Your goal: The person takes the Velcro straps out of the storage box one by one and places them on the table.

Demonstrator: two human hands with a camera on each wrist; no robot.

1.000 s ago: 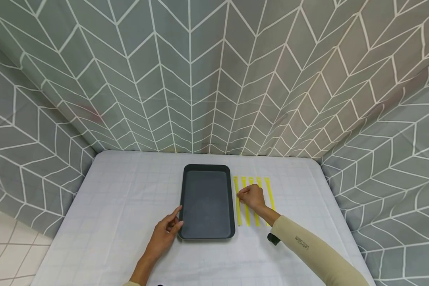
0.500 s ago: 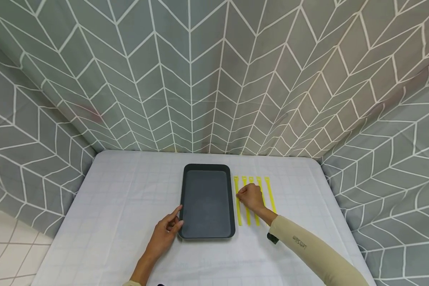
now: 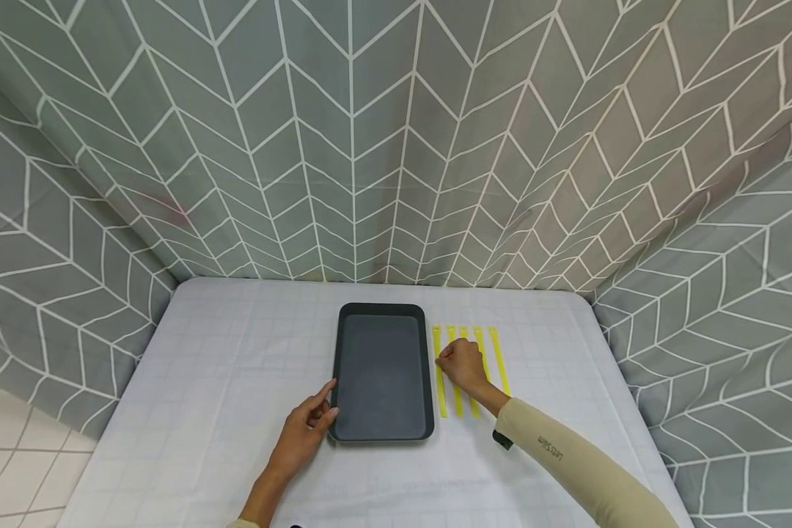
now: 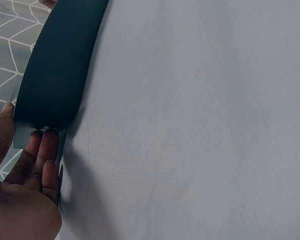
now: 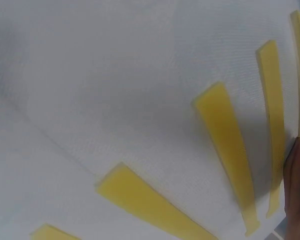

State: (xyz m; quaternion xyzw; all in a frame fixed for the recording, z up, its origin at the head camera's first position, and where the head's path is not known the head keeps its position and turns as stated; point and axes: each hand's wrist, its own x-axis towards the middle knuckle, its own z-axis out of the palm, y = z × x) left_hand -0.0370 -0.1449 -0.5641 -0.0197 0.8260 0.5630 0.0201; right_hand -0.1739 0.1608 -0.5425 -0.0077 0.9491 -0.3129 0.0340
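A dark grey rectangular tray [image 3: 383, 374] lies on the table in the head view. My left hand [image 3: 298, 434] holds its left side near the front corner; in the left wrist view, fingertips meet the tray's wall [image 4: 60, 65] and the thumb reaches the rim. Right of the tray, several flat yellow straps [image 3: 499, 359] with slotted far ends lie side by side. My right hand [image 3: 464, 364] pinches the leftmost strap [image 3: 441, 396] and covers parts of the others. In the right wrist view that strap [image 5: 299, 75] bows slightly beside the fingers, which are mostly out of frame.
A white cloth covers the table [image 3: 237, 352]. Grey curtains [image 3: 383, 183] with a white zigzag pattern hang behind it and at both sides. Pale floor tiles [image 3: 13, 447] show at the lower left. A dark wrist device [image 3: 503, 439] sits below the right sleeve.
Over the last second my right hand and forearm have shifted very slightly left, the fingers staying at the leftmost strap. My left hand and the tray have not visibly moved.
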